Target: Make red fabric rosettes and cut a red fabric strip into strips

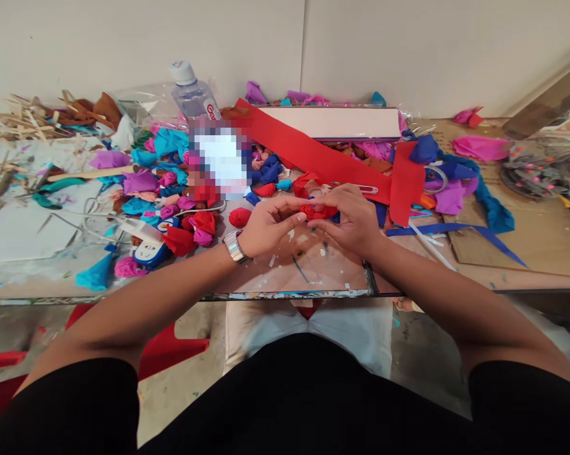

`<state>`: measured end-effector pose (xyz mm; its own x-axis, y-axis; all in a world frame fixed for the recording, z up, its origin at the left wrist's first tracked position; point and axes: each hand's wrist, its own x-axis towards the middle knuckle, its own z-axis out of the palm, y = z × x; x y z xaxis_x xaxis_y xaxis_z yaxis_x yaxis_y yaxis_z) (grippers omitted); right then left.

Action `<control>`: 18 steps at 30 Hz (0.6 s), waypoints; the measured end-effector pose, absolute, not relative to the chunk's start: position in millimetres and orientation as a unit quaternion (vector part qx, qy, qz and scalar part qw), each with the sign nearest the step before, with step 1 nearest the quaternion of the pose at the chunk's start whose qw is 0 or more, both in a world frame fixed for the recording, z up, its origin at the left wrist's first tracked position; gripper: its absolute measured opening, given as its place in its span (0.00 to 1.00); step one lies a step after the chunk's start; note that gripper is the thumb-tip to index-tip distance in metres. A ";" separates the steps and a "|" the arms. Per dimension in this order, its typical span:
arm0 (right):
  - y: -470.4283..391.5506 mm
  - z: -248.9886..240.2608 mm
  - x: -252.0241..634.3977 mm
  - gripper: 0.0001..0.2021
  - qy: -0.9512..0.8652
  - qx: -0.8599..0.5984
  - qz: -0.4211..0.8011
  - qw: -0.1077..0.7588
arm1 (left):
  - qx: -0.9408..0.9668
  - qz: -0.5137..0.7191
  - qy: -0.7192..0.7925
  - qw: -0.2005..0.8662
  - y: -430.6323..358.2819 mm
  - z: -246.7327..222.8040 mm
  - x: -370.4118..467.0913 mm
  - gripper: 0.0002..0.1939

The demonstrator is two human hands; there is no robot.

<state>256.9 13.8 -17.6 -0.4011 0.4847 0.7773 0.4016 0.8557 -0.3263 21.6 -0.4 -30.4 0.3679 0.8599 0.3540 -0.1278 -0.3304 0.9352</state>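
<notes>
Between my two hands is a small red crepe paper flower, held just above the near part of the table. My left hand, with a metal watch on the wrist, pinches its left side with thumb and forefinger. From the right, my right hand grips the same red paper, its fingers curled and partly hiding it. A red paper bud lies beside my left hand. Behind the hands stretch a long red paper strip and a shorter red strip.
A water bottle stands at the back, near a blurred-out phone. Coloured paper flowers pile up at left around a power strip and cables. Green-handled pliers lie farther left. Cardboard and a blue strip are at right.
</notes>
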 end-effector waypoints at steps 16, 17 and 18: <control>10.2 -14.6 253.9 0.07 -0.838 -0.284 0.060 0.462 | 0.642 0.512 0.283 0.495 -1.2 -25.7 21.9 0.20; 10.1 -14.8 253.5 0.07 -0.838 -0.280 0.060 0.464 | 0.643 0.509 0.279 0.500 -1.6 -26.0 22.0 0.20; 10.1 -14.9 253.2 0.07 -0.839 -0.278 0.063 0.464 | 0.642 0.506 0.276 0.505 -1.9 -26.6 22.2 0.20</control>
